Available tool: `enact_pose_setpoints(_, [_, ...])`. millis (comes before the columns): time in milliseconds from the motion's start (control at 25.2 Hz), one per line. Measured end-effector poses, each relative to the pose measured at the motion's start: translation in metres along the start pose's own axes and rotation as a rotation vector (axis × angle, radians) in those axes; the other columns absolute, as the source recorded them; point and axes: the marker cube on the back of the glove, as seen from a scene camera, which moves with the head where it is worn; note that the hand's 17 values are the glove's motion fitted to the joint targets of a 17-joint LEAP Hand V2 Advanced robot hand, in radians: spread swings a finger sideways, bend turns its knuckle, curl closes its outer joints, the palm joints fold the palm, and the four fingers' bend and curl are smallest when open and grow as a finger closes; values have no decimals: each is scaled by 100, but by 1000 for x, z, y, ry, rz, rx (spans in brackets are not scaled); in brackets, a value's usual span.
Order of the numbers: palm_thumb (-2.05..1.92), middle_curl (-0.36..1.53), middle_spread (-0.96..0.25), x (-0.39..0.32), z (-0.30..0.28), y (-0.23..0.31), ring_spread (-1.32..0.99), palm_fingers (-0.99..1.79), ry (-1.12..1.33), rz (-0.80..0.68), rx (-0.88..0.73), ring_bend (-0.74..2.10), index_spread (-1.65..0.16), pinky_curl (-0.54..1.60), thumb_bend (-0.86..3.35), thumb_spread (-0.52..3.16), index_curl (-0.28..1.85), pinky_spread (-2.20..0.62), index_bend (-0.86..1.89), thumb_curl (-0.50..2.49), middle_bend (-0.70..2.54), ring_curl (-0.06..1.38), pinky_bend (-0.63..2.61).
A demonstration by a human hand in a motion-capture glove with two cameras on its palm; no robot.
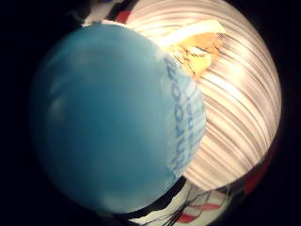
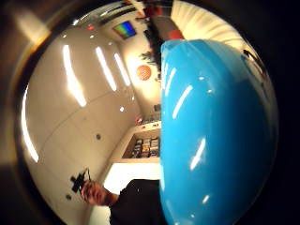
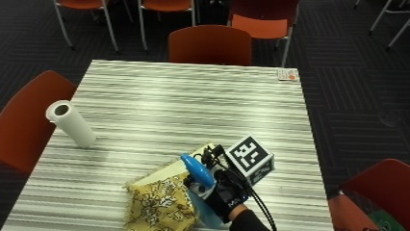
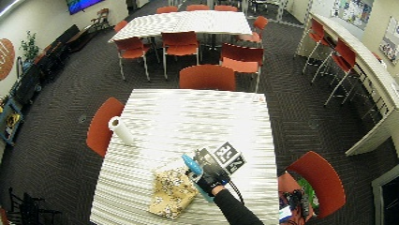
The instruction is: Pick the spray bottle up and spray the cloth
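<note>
A blue spray bottle (image 3: pixel 198 179) is held near the table's front edge, its nozzle end tilted up and to the left. My gloved right hand (image 3: pixel 221 195) grips the bottle around its body. The bottle (image 1: pixel 108 117) fills most of the little finger side palm view and much of the thumb side view as a glossy blue body (image 2: pixel 215 136). A yellow patterned cloth (image 3: pixel 160 202) lies flat on the striped table (image 3: pixel 185 110) just left of the hand, under the bottle's nozzle end. A corner of the cloth (image 1: pixel 197 54) shows past the bottle.
A roll of paper towel (image 3: pixel 70 123) lies at the table's left side. A small card (image 3: pixel 287 74) sits at the far right corner. Orange chairs (image 3: pixel 208 44) stand around the table, one (image 3: pixel 25 120) close on the left and another (image 3: pixel 378 192) at the right.
</note>
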Motion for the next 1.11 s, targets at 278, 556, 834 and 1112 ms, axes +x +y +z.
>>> enact_pose_setpoints(278, [122, 58, -4, 3, 2, 8, -13, 80, -91, -74, 104, 44, -12, 10, -2, 75, 61, 12, 64, 81, 62, 48, 10])
enact_pose_setpoints(556, [121, 57, -4, -8, -8, -2, -13, 83, -59, -80, 147, 43, -12, 12, -2, 74, 61, 11, 62, 81, 60, 48, 11])
enact_pose_setpoints(834, [121, 57, -4, -42, -3, -26, -14, 83, -70, -118, 167, 43, -12, 12, -1, 74, 61, 10, 61, 81, 60, 49, 10])
enact_pose_setpoints(1112, [121, 57, -4, -74, 20, -56, -14, 84, -88, -159, 148, 42, -12, 12, -2, 74, 62, 9, 60, 81, 59, 49, 10])
